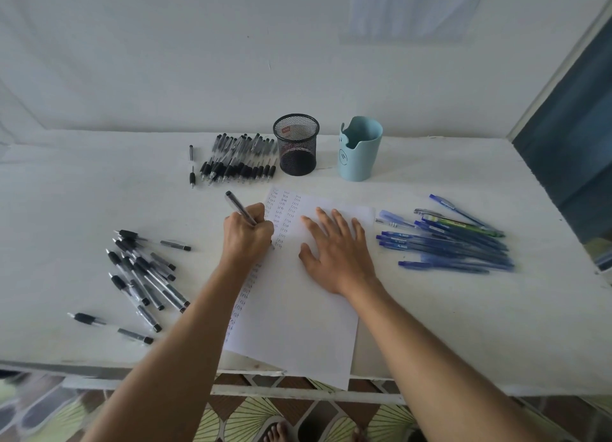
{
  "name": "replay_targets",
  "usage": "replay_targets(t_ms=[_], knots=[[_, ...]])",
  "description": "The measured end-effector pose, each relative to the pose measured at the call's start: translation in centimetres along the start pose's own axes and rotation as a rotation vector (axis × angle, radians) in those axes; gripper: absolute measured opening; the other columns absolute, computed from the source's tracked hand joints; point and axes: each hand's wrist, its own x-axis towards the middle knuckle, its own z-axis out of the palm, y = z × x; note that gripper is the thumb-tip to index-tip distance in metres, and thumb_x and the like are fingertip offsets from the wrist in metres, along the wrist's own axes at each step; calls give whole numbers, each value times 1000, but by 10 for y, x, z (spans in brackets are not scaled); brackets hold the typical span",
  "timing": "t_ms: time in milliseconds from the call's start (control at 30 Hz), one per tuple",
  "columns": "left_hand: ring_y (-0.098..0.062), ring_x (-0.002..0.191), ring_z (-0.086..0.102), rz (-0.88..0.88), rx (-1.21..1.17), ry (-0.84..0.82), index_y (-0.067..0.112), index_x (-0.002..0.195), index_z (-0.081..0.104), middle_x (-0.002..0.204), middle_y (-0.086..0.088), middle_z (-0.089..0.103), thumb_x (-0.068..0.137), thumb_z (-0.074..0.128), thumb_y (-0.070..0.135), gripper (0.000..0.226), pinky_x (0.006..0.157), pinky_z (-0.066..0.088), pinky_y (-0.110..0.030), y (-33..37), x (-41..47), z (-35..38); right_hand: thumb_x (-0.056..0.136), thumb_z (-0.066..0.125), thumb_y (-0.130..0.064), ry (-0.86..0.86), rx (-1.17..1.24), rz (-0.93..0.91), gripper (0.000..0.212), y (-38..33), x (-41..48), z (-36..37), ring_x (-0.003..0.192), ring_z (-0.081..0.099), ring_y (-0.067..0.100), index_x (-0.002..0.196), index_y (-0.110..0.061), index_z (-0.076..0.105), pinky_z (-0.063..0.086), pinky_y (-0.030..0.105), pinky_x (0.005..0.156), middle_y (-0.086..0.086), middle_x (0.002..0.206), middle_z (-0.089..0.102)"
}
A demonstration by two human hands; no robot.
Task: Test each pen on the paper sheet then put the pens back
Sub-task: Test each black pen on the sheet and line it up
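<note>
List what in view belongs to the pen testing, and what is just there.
Job: paper sheet; pen gripped by left hand; right hand flat on sheet; loose black pens; rowed black pens; blue pens; mesh cup; blue holder.
Not the job: backdrop cloth; floor tiles.

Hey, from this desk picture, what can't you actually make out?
Head view, blue cup: its inside, hidden by its own wall.
Head view, paper sheet: lower written column, partly covered by the left forearm.
Head view, blue pens: their printing, too small and blurred.
Head view, pen: lower barrel, wrapped by fingers of the left hand.
</note>
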Motion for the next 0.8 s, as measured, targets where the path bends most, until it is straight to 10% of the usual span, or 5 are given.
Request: replay_targets(t_ms=[800], knots=[[-11,52,19,70,27,-13,10,59,26,55,-2,24,67,48,-8,30,42,15,-21,2,-4,4,101,29,-51,1,11,4,59,-1,0,-1,154,2,22,157,-34,18,0,51,123,-3,168,8]])
